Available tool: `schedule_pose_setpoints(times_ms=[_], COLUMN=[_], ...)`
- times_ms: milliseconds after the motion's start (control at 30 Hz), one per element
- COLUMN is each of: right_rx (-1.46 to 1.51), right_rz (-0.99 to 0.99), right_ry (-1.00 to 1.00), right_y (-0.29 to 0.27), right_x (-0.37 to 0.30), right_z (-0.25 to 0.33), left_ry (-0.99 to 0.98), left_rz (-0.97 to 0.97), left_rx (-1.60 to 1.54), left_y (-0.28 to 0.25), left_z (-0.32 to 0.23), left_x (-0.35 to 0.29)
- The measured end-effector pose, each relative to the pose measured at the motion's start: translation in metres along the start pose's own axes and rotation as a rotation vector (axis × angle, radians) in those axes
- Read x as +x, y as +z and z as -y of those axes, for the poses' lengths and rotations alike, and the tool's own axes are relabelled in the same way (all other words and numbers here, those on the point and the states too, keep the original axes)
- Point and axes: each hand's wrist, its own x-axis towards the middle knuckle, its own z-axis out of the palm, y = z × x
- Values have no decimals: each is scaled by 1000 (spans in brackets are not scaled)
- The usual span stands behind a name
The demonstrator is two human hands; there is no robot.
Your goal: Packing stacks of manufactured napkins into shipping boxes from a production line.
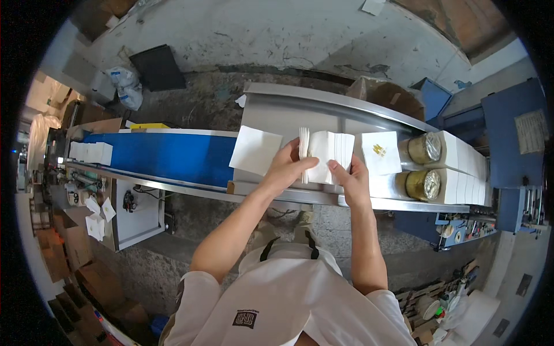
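My left hand (290, 164) and my right hand (351, 180) grip a stack of white paper napkins (330, 149) over a metal table. The stack is parted near its left end, with a thin bunch of napkins in my left fingers. Both thumbs press on the near side. A single white napkin (252, 151) lies flat to the left of my left hand. Just right of my right hand lies a white napkin with a gold print (380, 151). Two film-wrapped, yellowish cylinders (424, 149) stand farther right, against long rows of upright white napkins (465, 167).
A blue conveyor belt (167, 157) runs off to the left, with a napkin stack (91, 152) at its far end. The metal table (288, 106) has a raised back rim. Blue machinery (512, 132) stands at the right; a cardboard box (391, 99) sits behind the table.
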Motion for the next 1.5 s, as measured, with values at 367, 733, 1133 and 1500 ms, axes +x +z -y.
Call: schedule_pose_setpoints(times_ms=[367,733,1133,1500], right_rx=[275,-136,-248,-333], right_rz=[-7,-77,-165,-207], right_ry=[2,-179,-236,-290], right_y=[-9,3,-6,-8], right_x=[-7,-34,-49,-56], right_z=[13,76,108,129], left_ry=[-201,109,142,145], left_rz=[-88,148,267,382], left_rx=[-396,-479,-590,-722], left_y=[-20,1,26,41], left_z=[-8,10,-2,-9], left_x=[-5,-8,3,12])
